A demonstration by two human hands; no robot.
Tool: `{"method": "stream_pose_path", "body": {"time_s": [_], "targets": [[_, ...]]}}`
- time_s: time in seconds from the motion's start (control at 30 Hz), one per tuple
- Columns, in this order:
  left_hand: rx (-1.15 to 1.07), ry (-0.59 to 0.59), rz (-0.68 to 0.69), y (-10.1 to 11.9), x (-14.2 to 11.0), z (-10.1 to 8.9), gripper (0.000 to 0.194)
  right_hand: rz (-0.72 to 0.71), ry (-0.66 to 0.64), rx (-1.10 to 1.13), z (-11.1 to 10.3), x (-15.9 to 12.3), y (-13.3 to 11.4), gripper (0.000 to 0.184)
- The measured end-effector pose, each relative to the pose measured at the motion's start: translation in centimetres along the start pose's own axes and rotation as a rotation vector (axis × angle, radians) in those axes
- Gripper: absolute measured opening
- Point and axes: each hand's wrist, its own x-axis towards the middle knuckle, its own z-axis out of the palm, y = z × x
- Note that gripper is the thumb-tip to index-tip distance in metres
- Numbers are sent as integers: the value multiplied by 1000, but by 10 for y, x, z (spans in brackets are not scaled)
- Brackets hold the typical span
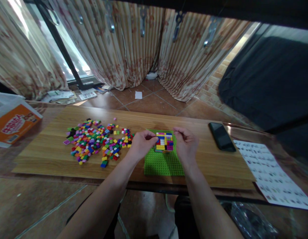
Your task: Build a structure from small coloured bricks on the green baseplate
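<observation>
"On the far half of the green board (163,166), what's sitting there?"

"A small block of bricks (166,143), stacked in layers. Its top shows white, yellow, red, blue and purple pieces."

"And the hands?"

"The left hand (143,144) comes in from the left of the green board, thumb and finger pinching at the block's left side. There's a bit of blue, a small brick (156,139), at those fingertips."

"What about the right hand (187,143)?"

"It's over the right side of the green board, fingers curled in and the tips close together, just beside the block. I can't tell whether they hold anything."

"Where are the other bricks?"

"Left of the green board, in a wide, loose pile (90,137) of many colours, spread over the wooden tabletop (201,169)."

"Anything past that?"

"Farther left of the green board, beyond the pile, stands an orange and white bag (15,124)."

"And the other way?"

"Right of the green board lies a dark phone (222,136). Farther right again is a white sheet (270,172) with rows of small pictures, too small to make out."

"Behind it all?"

"Striped, flowered curtains (134,49), on the far side of the green board, past the tiled floor (154,101)."
</observation>
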Motion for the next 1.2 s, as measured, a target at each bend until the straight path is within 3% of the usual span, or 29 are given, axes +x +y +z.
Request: {"method": "stream_pose_path", "body": {"time_s": [0.23, 0.5, 0.8, 1.2], "targets": [[35, -10, 37, -2, -1, 0, 9, 26, -14, 22, 5, -2, -1, 18], [-147, -46, -131, 3, -3, 5, 17, 17, -46, -2, 4, -3, -4, 19], [-80, -49, -121, 3, -1, 5, 17, -4, -48, -18, 1, -2, 0, 20], [213, 29, 99, 3, -3, 8, 10, 0, -54, -22, 4, -3, 0, 20]]}}
